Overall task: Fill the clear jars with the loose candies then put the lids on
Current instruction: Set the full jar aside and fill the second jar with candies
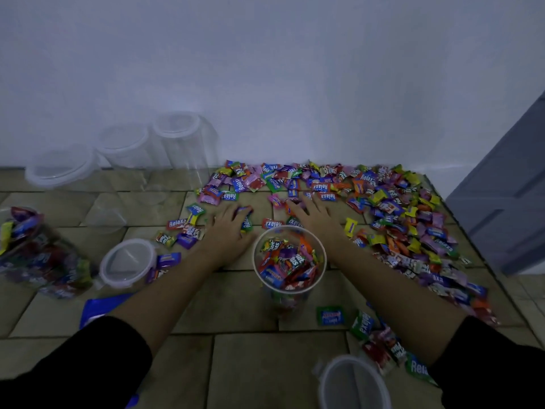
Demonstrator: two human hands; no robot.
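While the open jar (pixel 254 256) is standing near the middle of the floor (pixel 241 308), already well filled, the person is gathering loose candies (pixel 392 208) lying along the floor's far edge by the wall. The left hand (pixel 228 228) is curling round a few wrappers; the right hand (pixel 314 216) is lying flat, fingers spread, on others. Next, probably: scooping them into the jar, then fetching a lid (pixel 128 262).

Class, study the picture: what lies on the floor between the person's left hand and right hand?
In the head view, a red Relaxa candy lies on the tiles between the left hand and right hand; the open jar stands just nearer.
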